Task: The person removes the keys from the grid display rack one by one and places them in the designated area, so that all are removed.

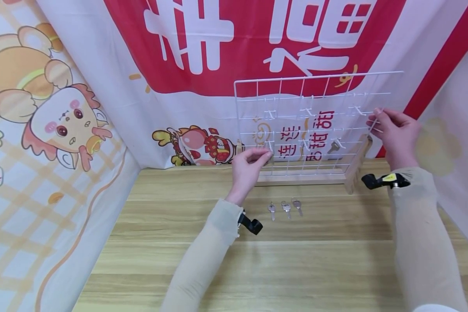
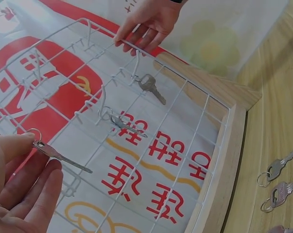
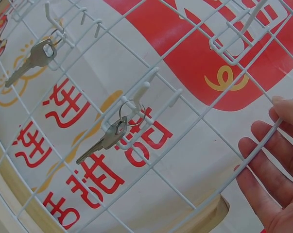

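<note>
My left hand (image 1: 248,167) pinches a key (image 2: 63,158) by its small ring, between thumb and fingertip, close to the lower left hook of a white wire grid rack (image 1: 292,78). With thumb and fingers at the outer wire, my right hand (image 1: 401,135) grips the rack's right edge. Two keys hang by rings from lower hooks: a right key (image 3: 107,138) and a middle key (image 3: 34,60). On the table, in front of the rack, three keys (image 1: 286,209) with rings lie in a row.
A wooden base (image 1: 304,178) holds the grid upright on the wood-grain table (image 1: 171,251). Several white hooks (image 1: 307,112) jut from the grid in two rows. Behind it hangs a red and white printed cloth (image 1: 242,52); another patterned cloth (image 1: 31,208) borders the left side.
</note>
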Demonstrator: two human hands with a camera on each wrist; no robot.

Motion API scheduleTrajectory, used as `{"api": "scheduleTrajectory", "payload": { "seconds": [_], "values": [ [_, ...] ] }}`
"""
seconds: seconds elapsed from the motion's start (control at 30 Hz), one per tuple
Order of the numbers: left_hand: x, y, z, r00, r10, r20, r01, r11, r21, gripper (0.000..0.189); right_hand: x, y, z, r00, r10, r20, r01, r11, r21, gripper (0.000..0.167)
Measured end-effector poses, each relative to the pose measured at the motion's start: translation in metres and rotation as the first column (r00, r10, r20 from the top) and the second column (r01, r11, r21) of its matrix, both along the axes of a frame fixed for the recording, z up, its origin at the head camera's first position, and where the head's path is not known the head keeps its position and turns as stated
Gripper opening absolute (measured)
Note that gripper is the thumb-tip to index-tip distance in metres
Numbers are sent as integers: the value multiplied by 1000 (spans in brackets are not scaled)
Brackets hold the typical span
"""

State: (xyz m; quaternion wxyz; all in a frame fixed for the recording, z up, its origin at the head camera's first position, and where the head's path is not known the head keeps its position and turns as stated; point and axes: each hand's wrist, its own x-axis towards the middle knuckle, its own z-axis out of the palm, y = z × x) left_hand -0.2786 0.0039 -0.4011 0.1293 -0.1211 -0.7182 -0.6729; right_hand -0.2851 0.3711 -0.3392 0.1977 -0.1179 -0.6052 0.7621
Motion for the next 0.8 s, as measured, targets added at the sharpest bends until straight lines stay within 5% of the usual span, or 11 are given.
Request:
{"api": "scheduleTrajectory", "payload": {
  "seconds": [0.3, 0.8],
  "values": [
    [14, -13, -7, 995, -83, 59, 85, 996, -33, 13, 0, 0, 0, 1000, 0, -4, 0, 1000, 0, 63],
    [21, -40, -47, 964, -193, 181, 205, 978, -48, 12, -1, 0, -1, 1000, 1, -15, -2, 1000, -4, 62]
  ]
}}
